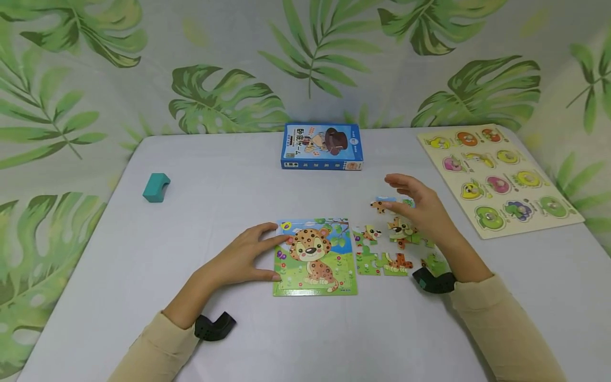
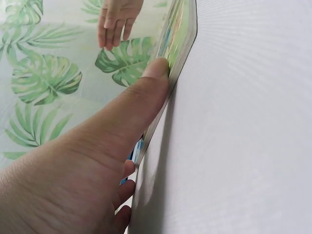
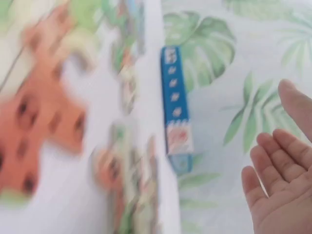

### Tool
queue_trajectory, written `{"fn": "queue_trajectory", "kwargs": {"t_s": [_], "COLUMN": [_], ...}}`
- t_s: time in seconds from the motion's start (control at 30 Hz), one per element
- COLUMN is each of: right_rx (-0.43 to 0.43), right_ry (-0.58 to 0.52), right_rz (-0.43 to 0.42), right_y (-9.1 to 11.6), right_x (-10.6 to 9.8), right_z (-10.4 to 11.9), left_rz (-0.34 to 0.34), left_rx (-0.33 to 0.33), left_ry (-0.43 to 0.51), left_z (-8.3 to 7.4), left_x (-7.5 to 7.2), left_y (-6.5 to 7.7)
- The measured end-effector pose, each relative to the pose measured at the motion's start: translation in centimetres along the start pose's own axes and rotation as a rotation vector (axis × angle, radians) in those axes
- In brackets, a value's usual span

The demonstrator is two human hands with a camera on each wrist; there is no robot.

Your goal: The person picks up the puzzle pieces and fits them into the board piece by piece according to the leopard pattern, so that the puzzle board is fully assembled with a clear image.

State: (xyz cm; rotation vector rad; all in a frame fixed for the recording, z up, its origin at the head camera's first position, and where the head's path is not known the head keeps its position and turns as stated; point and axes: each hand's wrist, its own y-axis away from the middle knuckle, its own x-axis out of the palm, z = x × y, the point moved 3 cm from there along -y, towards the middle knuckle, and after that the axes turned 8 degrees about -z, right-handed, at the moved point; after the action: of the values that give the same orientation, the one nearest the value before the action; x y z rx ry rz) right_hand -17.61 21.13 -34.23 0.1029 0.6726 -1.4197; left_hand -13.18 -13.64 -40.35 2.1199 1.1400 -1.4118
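A square puzzle board [image 1: 312, 265] with a spotted leopard cub picture lies on the table. My left hand [image 1: 243, 254] rests at its left side, fingers at the upper left and thumb near the lower left corner. In the left wrist view, the thumb [image 2: 131, 112] presses against the board's edge. My right hand [image 1: 422, 209] is raised over loose jigsaw pieces [image 1: 398, 262], fingers extended and nothing held. Those pieces lie right of the board, some partly hidden by the right hand and forearm. In the right wrist view, blurred orange spotted pieces [image 3: 39, 122] appear beside the hand.
A blue box [image 1: 322, 147] with a cartoon lies at the table's back. On the right is a wooden peg board [image 1: 501, 180] with fruit and vegetable shapes. A teal arch block [image 1: 156, 188] sits at the left. Leaf-patterned cloth hangs behind the white table.
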Motion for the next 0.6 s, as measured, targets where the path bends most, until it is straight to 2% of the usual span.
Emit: {"fn": "queue_trajectory", "kwargs": {"t_s": [0.2,0.27,0.43,0.6], "right_rx": [0.069,0.107,0.182,0.218], "right_ry": [-0.051,-0.060,0.014,0.072], "right_rz": [-0.005,0.006,0.029,0.052], "right_y": [0.2,0.3,0.5,0.7], "right_x": [-0.6,-0.6,-0.4,-0.2], "right_z": [-1.1,-2.0,-5.0,-6.5], "left_rz": [0.003,0.002,0.013,0.016], "left_rx": [-0.006,-0.008,-0.033,-0.044], "left_ry": [0.003,0.004,0.042,0.052], "left_z": [0.0,0.0,0.2,0.4], "left_x": [0.0,0.0,0.2,0.4], "left_y": [0.1,0.1,0.2,0.1]}}
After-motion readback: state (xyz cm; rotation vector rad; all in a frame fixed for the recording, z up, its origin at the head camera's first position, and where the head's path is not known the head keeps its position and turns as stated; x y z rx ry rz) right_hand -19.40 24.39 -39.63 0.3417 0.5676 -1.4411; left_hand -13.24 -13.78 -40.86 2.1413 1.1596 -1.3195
